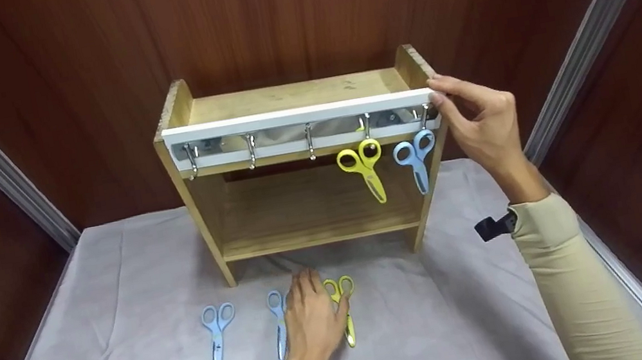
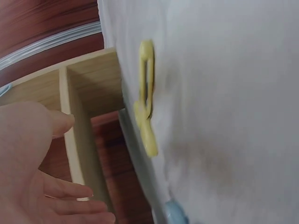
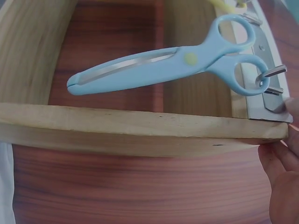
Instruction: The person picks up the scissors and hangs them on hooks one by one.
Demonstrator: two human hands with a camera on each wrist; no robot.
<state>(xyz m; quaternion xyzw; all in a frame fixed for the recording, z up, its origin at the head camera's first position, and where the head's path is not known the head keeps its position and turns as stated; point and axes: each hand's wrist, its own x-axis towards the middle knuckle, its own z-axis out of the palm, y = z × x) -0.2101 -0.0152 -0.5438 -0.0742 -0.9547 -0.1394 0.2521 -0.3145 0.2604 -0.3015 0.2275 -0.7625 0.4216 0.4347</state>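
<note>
My left hand (image 1: 311, 318), fingers extended, hovers between blue scissors (image 1: 281, 333) and yellow scissors (image 1: 350, 333) on the cloth, partly covering both. In the left wrist view those yellow scissors (image 2: 148, 137) lie apart from the fingers. With thumb and fingers, my right hand (image 1: 484, 120) pinches the upper right corner of a wooden shelf (image 1: 318, 240), at the end of its white hook rail (image 1: 297, 116). Blue scissors (image 3: 177, 70) hang by one loop from the rightmost hook; yellow scissors (image 1: 374, 183) hang from the hook beside it.
Another pair of blue scissors (image 1: 217, 350) lies at the left on the grey cloth (image 1: 137, 289). Several metal hooks line the rail, and the three left ones (image 1: 251, 151) hold nothing. Dark wooden walls (image 1: 281, 17) enclose the back and sides.
</note>
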